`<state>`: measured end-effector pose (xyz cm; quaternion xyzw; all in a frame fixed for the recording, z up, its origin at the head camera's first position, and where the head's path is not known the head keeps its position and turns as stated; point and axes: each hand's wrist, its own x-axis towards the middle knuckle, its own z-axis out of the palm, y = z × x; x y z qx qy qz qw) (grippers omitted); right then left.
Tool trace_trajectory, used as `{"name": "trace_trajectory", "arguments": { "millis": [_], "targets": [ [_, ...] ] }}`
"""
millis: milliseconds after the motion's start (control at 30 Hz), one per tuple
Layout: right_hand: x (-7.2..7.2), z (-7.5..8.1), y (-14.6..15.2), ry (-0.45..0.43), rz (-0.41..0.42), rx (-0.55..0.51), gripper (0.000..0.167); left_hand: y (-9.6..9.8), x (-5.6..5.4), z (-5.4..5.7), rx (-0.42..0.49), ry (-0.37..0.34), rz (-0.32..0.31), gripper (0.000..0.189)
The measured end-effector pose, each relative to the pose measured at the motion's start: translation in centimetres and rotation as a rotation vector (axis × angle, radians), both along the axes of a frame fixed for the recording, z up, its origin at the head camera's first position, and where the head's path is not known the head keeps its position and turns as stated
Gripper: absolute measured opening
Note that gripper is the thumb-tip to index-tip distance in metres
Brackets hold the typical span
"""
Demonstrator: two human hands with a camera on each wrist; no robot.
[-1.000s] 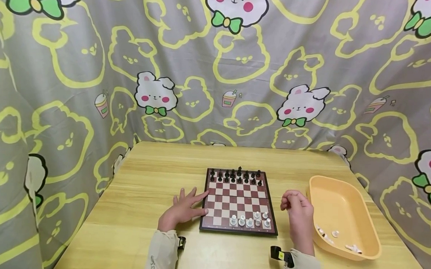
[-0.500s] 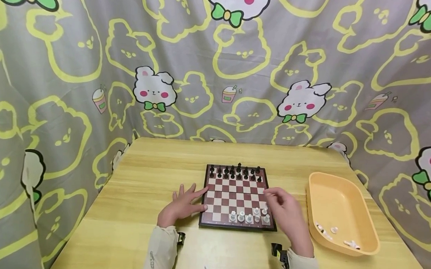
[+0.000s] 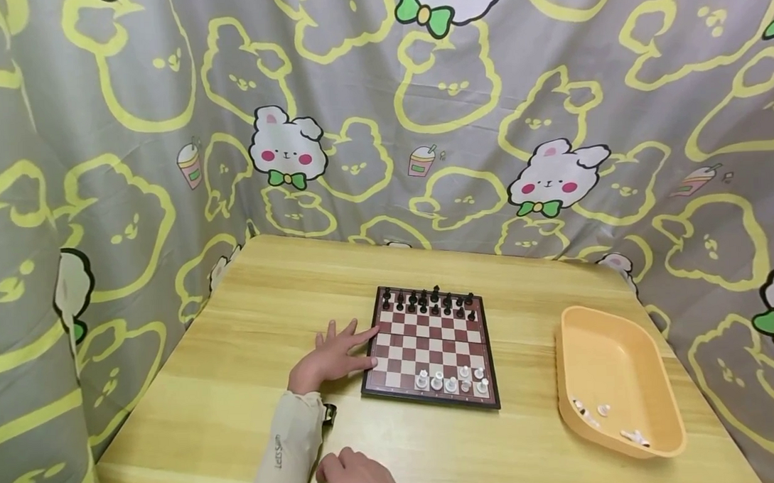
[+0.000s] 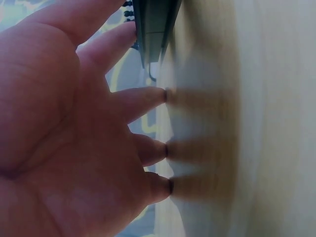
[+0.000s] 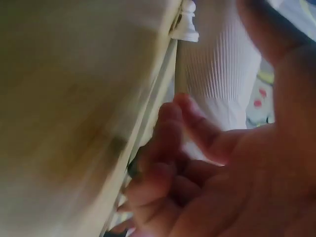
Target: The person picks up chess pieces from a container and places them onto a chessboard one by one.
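My left hand [image 3: 336, 353] is spread beside the chessboard [image 3: 397, 351], its thumb and index fingertip on the left edge. In the left wrist view, the other fingertips [image 4: 160, 95] rest on the table. My right hand [image 3: 363, 477] is low over the table near its front, fingers bent, holding nothing that shows. In the right wrist view, a white chess pawn [image 5: 185, 24] lies on its side just beyond the fingers [image 5: 197, 121], with the thumb apart from them. The right hand hides the pawn in the head view. White chess pieces [image 3: 437, 380] stand at the board's near right.
Black chess pieces [image 3: 435, 294] fill two rows at the board's far side. A yellow tray [image 3: 622, 365] to the right contains several white pieces [image 3: 635, 437]. A patterned curtain [image 3: 368, 79] hangs behind and beside the wooden table [image 3: 267, 302].
My right hand has moved from the right of the board, over its right edge, then down and left to the front of the table. The left hand stays at the board's edge.
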<state>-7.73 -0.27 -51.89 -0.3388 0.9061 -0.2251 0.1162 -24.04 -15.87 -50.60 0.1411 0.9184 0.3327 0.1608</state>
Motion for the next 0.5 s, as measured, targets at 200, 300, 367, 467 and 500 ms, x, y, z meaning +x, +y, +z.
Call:
{"name": "trace_trajectory", "arguments": {
  "millis": [200, 300, 367, 467, 500],
  "targets": [
    [-0.6, 0.6, -1.1, 0.064, 0.060, 0.127, 0.034, 0.4, -0.1, -0.4, -0.008, 0.002, 0.007, 0.070],
    [-0.9, 0.9, -1.0, 0.020, 0.098, 0.122, 0.027, 0.4, 0.1, 0.1, -0.025, -0.003, -0.005, 0.069],
    [-1.1, 0.9, -0.9, 0.020, 0.143, 0.100, 0.024, 0.3, 0.2, 0.3, -0.029, -0.004, -0.005, 0.069],
    [-1.6, 1.0, -0.8, 0.047, 0.192, 0.079, 0.020, 0.2, 0.3, 0.4, -0.020, -0.001, -0.003, 0.068],
    [-1.8, 1.0, -0.7, 0.056, 0.204, 0.076, 0.019, 0.2, 0.3, 0.5, -0.017, 0.001, -0.004, 0.068]
  ]
}}
